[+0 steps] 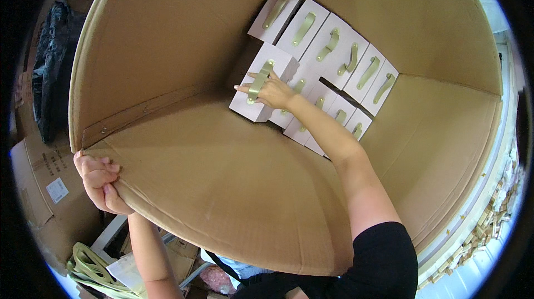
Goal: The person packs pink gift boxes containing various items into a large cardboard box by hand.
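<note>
A large open cardboard carton [233,165] takes up most of the view, its floor away from me. My left hand [100,180] grips the carton's near left corner at the rim. Deep inside, the fingers of my right hand [273,90] pass under the green strap handle [259,84] of a pale pinkish-white box [244,103]. That box sits higher than its neighbours, at the left end of the near row. Beyond it runs another row of similar boxes, such as the one with a flat strap [302,32]. My right forearm partly covers the near row.
Left of the carton are a black plastic bag [54,69] and a cardboard box bearing printing and a label [57,190]. Green strap material [89,265] lies lower left. Many small gold-coloured pieces [471,240] lie on the right. A gap [346,94] separates the box rows.
</note>
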Demonstrator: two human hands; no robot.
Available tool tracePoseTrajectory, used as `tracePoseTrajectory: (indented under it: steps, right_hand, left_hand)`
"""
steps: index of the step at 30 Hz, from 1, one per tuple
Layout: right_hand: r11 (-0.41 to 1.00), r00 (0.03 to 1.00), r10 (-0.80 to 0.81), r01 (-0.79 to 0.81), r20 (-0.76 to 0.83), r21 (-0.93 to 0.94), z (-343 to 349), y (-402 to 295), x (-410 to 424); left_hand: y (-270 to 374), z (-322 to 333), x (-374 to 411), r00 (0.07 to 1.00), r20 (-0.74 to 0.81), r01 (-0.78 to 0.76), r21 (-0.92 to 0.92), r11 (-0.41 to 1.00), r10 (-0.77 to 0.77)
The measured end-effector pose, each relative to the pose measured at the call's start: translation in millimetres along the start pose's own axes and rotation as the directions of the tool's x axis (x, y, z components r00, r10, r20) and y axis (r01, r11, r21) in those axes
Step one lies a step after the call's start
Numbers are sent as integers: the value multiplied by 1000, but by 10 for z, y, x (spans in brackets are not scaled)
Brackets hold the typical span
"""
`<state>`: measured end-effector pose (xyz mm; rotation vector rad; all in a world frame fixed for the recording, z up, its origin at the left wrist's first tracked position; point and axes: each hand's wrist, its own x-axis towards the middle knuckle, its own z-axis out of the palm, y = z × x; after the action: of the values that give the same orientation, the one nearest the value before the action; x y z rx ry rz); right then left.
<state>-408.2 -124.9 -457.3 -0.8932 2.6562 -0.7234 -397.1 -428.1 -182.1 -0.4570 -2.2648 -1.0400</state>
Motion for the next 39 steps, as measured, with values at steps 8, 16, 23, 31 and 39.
tracePoseTrajectory:
  steps: [8,16,23,31,39]
  right_hand:
    - [985,988,-146,149,45,-86,-43,35,224]
    - [963,985,-103,63,-139,-262,449,317,44]
    - [971,990,89,-62,109,-229,421,321,-418]
    - [963,979,204,-204,-18,-175,372,80,-406]
    - [839,992,123,-123,-35,-529,484,-246,95]
  left_hand:
    - [-266,-257,-126,999,54,6,-79,997,-2]
    - [-42,-42,-12,998,-14,62,-29,998,-62]
    - [-59,-74,-3,998,-13,53,-59,997,-54]
    - [-103,-108,68,994,92,-61,-14,998,62]
    - [-149,-30,129,983,128,-126,-23,992,128]
